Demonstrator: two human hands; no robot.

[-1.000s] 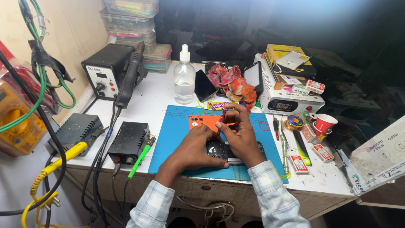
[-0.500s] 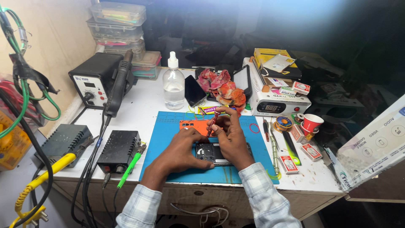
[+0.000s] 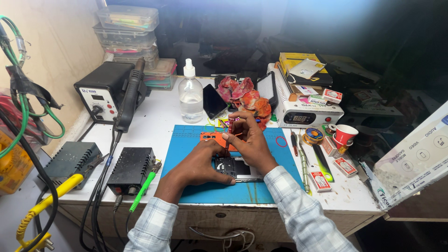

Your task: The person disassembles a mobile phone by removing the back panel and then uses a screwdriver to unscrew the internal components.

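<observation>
An opened phone (image 3: 237,168) lies on the blue work mat (image 3: 186,140), its dark insides facing up. My left hand (image 3: 201,163) presses down on its left end. My right hand (image 3: 248,140) is above the phone and pinches a thin screwdriver (image 3: 228,132) held nearly upright, tip pointing down at the phone. An orange part (image 3: 211,137) lies on the mat just behind my left hand.
A clear spray bottle (image 3: 191,95), a dark phone (image 3: 215,100) and red cloth (image 3: 246,97) stand behind the mat. Left: hot-air station (image 3: 105,91), black boxes (image 3: 132,170), cables. Right: white machine (image 3: 303,112), red cup (image 3: 345,135), small boxes, tools, a big carton (image 3: 415,158).
My right hand has lifted slightly and turned the screwdriver more upright over the phone. The left hand stays on the phone. The view has shifted a little.
</observation>
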